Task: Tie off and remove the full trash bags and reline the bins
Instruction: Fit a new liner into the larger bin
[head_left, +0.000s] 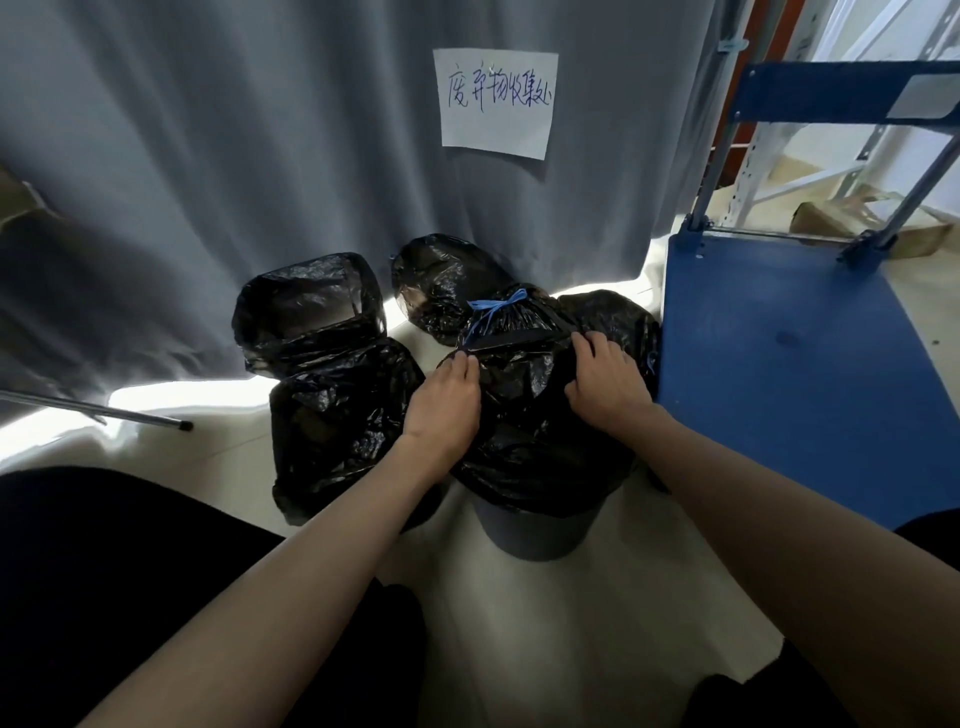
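Grey curtain (260, 156) w/ handwritten sign (496, 104) "废弃物收集处"; both hands' fingers (462, 366) pinch black bag (524, 410)

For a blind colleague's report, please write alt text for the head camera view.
Two bare hands, left hand and right hand, grip the black trash bag tied with a blue drawstring in a grey bin. More black bags sit to its left before a grey curtain with a handwritten paper sign; a blue cart stands right.
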